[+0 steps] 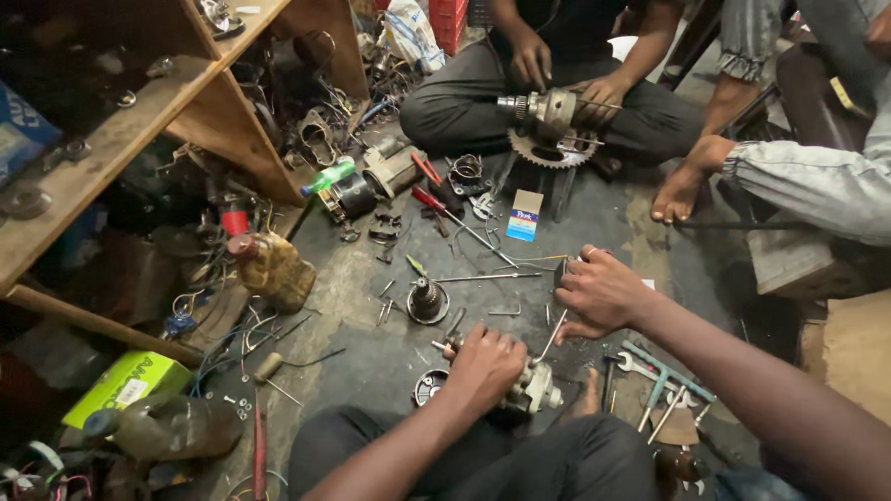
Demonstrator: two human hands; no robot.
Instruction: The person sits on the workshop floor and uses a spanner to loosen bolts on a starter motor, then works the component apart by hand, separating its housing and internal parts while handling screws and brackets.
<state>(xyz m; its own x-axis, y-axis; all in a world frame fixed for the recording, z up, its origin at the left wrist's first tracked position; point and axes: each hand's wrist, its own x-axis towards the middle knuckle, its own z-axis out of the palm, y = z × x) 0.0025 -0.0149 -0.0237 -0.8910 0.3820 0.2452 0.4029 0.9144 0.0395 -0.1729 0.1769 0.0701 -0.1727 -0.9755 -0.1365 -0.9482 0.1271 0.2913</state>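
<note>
Left hand [484,364] is clamped down over a small metal motor assembly [534,385] sitting on the oily floor [371,353] right by the knees. Right hand [601,294] has its fingers closed on a thin bent rod [549,339] poking into it. Across the floor another person holds a geared motor part [549,116], red screwdriver [436,202] in between.

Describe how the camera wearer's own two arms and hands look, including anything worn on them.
Both forearms are bare, with no sleeve, glove or watch in view. The left hand shows no ring or band. The right hand has what looks like a thin ring on one finger, though it is too small to be sure. Dark trousers cover the lap below the arms.
</note>
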